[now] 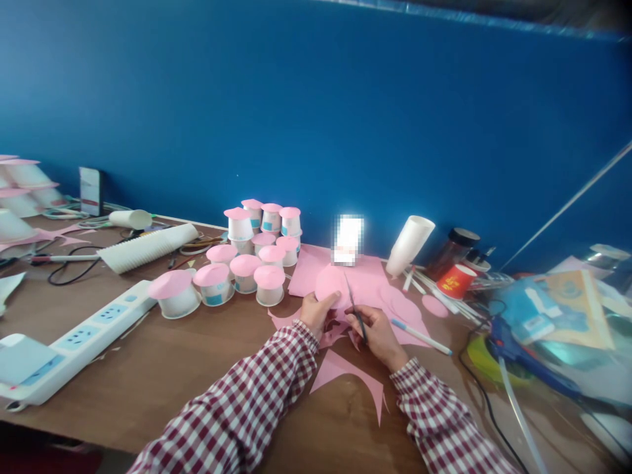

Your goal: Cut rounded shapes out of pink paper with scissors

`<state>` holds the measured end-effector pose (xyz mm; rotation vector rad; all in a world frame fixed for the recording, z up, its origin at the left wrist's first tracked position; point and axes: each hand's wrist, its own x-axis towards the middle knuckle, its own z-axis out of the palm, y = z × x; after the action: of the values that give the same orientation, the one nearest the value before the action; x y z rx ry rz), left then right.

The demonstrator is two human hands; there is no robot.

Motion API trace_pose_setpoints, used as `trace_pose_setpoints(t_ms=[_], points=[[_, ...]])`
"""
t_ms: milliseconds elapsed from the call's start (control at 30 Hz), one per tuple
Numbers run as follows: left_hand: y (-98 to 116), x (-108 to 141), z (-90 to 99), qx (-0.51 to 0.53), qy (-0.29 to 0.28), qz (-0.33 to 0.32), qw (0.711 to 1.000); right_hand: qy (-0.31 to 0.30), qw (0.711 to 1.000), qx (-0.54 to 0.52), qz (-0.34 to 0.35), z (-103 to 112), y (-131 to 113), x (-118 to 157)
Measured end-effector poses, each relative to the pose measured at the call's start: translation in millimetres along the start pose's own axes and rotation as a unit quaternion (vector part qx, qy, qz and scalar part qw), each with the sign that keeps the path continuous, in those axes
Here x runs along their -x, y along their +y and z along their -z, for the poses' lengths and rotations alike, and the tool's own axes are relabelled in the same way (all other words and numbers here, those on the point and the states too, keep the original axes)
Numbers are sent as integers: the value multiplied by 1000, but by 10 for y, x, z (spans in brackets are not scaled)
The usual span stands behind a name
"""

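My left hand (320,312) pinches the lower edge of a round pink paper piece (330,283). In my right hand (374,330) is a pair of dark scissors (351,296), its blades pointing up along the right side of that round piece. Pink paper sheets (368,271) lie under and behind both hands. A cut pink scrap (340,372) with curved edges rests on the table just in front of them. To the right of my right hand lies a pen with a blue cap (422,336).
Upside-down paper cups topped with pink discs (244,264) stand left of my hands. Farther left are a cup stack (148,248) and a power strip (89,336). On the right are a red cup (457,282), a blue glue gun (528,362) and plastic bags (557,309).
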<state>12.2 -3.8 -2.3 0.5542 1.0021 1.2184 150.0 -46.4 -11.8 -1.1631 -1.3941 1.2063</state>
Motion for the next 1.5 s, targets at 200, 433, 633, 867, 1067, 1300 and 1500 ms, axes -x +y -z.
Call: trace_pose_setpoints(t_ms=[200,433,633,867,1067,1300,1500], points=[[-27,-12,17,2,-8,-5,1000,5,1000,4,-5,-3,-3,6],[-12,5,7,-7,-20,-14,1000,5,1000,3,-19,4,2,6],[-2,18,6,-16,-16,-12,1000,-2,1000,3,-9,1,-9,10],[-19,2,11,-19,-19,-16,1000,2,1000,-3,-6,-8,-15,16],[-16,-2,3,-13,-8,-13,1000,5,1000,18,-4,-8,-39,19],[-19,-7,2,-10,-7,-17,1000,6,1000,28,2,-5,-30,17],[-12,0,1,-6,-1,-13,1000,8,1000,30,5,-4,-22,15]])
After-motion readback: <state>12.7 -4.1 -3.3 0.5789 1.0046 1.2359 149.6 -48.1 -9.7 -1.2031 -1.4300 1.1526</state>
